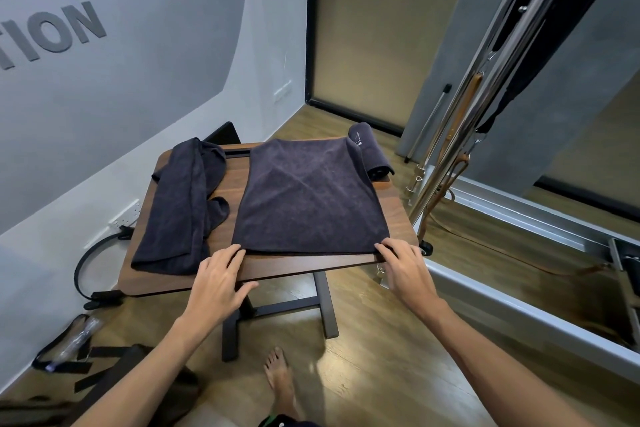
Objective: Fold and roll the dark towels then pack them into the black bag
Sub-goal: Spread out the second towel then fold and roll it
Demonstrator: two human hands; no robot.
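Step in hand: folding. Flat towel point(308, 198) lies spread on wooden table point(228, 184), centre-right, near edge at table front. Left hand point(216, 279) has fingertips on near-left corner, right hand point(403, 265) on near-right corner; whether they pinch the hem or just press it, can't tell. Fingers look fairly straight.

Next, prob.: lift both near corners together, carry to far edge, keep hem aligned, then roll.

Others: unfolded towel point(180, 204) heaped on table's left side, just beside flat one. Rolled towel point(369, 152) at far-right corner, touching flat towel's far edge, so may crowd the fold. Black bag point(114, 378) on floor, lower left, well apart from table. Bare foot point(280, 381) below.
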